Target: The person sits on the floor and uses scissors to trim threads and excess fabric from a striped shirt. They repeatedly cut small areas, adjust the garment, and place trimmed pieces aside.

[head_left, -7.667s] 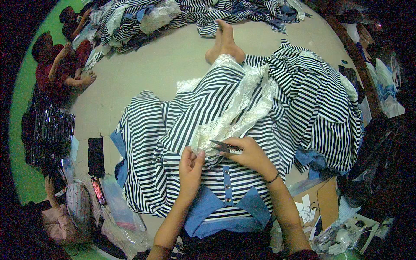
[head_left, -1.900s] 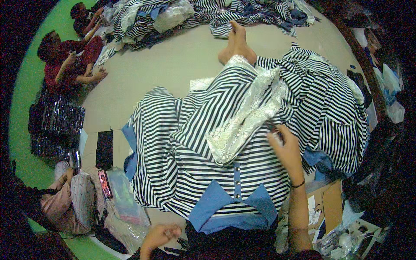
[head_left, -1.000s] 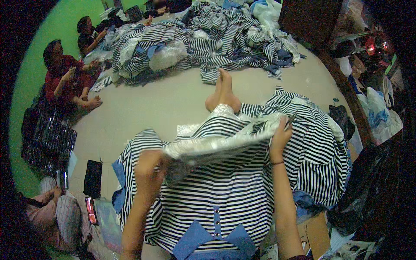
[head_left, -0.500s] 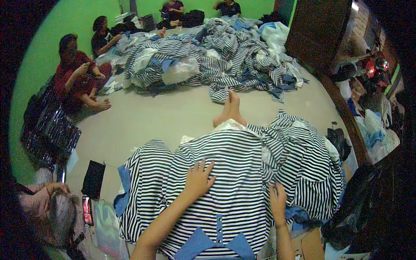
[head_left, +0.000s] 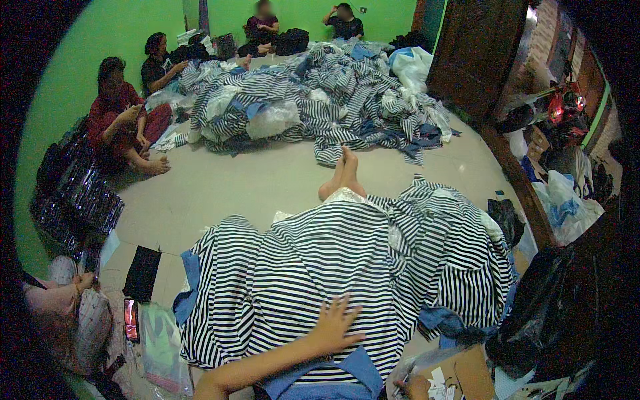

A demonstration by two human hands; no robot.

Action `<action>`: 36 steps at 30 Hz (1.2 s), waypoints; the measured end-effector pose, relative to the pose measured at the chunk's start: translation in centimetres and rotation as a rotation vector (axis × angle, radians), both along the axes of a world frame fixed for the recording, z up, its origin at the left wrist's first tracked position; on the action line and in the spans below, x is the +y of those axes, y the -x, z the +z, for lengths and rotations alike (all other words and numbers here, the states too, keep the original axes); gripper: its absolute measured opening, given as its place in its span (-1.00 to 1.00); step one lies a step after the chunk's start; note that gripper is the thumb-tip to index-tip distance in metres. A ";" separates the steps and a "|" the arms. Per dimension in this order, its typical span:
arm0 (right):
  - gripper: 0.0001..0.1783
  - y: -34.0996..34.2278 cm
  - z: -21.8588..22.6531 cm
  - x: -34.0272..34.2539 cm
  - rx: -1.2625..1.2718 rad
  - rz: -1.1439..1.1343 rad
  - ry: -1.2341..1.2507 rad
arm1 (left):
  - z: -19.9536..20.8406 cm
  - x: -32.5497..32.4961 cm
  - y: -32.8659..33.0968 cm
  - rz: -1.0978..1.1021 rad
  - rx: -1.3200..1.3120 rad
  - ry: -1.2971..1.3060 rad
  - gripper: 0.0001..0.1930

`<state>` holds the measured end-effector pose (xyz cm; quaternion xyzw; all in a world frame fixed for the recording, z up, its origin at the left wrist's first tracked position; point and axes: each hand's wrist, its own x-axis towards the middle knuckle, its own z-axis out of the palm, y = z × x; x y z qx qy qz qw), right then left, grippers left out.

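A striped black-and-white shirt with a blue collar lies spread over my lap and legs, collar toward me. My left hand rests on it just above the collar, fingers spread flat, holding nothing. At the lower edge my right hand is partly cut off, beside a piece of cardboard with white paper tags. Its fingers look closed round something small and dark that I cannot make out. More striped garments with blue parts are heaped to the right of the shirt.
A large pile of striped garments covers the floor ahead, beyond my bare feet. Several people sit along the green wall. A phone, a black cloth piece and clear plastic bags lie left; a black plastic bag stands right.
My left hand has slid nearer and to the right, down toward the collar. My right hand has left the shirt's right side and moved down to the cardboard. The shirt has more folds.
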<state>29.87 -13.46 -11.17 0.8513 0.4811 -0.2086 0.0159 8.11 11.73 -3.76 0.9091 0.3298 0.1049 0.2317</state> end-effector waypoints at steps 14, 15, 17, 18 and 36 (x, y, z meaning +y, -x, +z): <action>-0.40 8.5 16.6 9.9 0.221 0.230 -0.631 | 1.7 -9.0 1.3 -0.123 -0.069 0.020 -0.36; -0.38 8.8 15.8 10.0 0.182 0.313 -0.577 | 2.2 -9.1 2.2 -0.084 -0.078 -0.031 -0.35; -0.33 8.7 13.6 10.1 0.244 0.538 -0.315 | 2.9 -8.8 5.4 -0.143 -0.058 -0.011 -0.34; -0.32 8.6 12.6 9.5 0.330 0.507 -0.272 | 3.1 -8.5 7.5 -0.158 0.085 -0.030 -0.35; -0.40 7.7 9.3 8.8 0.479 0.523 -0.442 | 7.5 -5.6 6.4 -0.004 -0.080 -0.097 -0.35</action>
